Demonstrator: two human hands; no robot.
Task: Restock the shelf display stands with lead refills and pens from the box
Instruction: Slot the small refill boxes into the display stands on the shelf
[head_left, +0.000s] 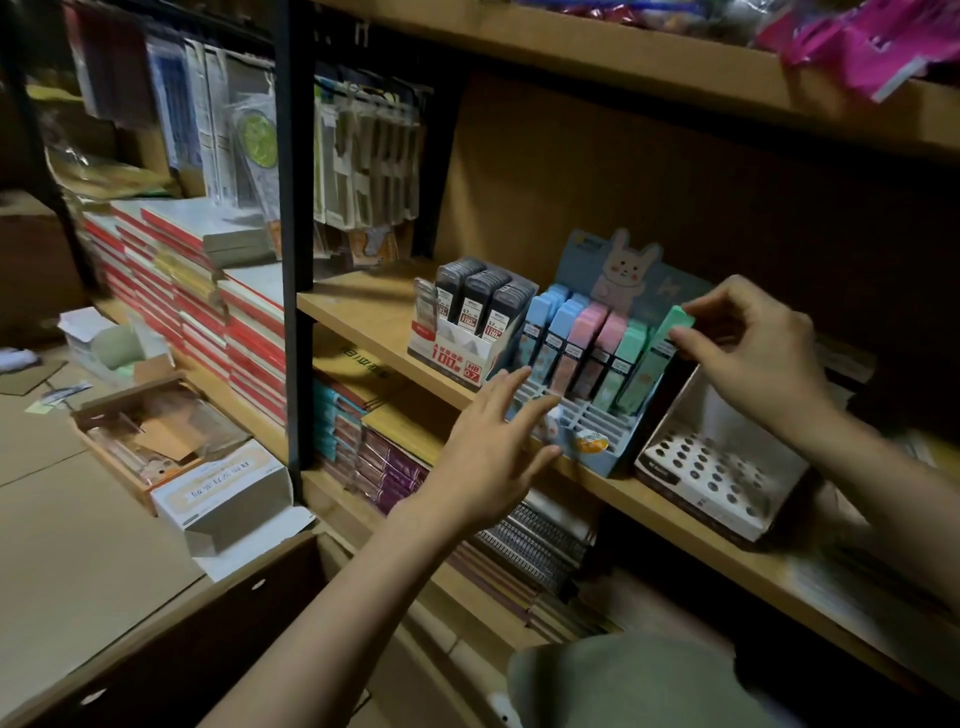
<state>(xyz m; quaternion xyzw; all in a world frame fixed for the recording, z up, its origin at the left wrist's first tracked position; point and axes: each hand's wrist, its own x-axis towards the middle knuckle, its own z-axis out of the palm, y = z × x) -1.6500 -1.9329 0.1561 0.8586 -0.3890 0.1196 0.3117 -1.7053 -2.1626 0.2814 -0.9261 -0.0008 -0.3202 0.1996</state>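
Plainly, the green lead refill case (655, 358) is a light, stiff little plastic box, smooth-sided and likely a bit slippery, so the sensible hold is at its top end, thumb on one face and fingertips on the other, leaving the lower end free to drop into a slot. That is how the right hand (753, 343) has it: thumb and first fingers pinch the case near its cap, wrist cocked downward, forearm coming in from about 4 o'clock. The case stands tilted at the rightmost place of the back row in the blue rabbit display stand (587, 447), at about 2 o'clock from the stand's front lip, just beside another green case and the pink and blue ones to its left; whether its foot is fully seated I cannot tell. The left hand (493, 441) holds nothing, its fingers spread and straight, hovering at the stand's front left corner at about 8 o'clock from the held case, seemingly ready to steady the stand. The stand sits on the wooden shelf (374, 317), between a black refill stand (467, 332) and a white pen stand (727, 467) full of empty holes.
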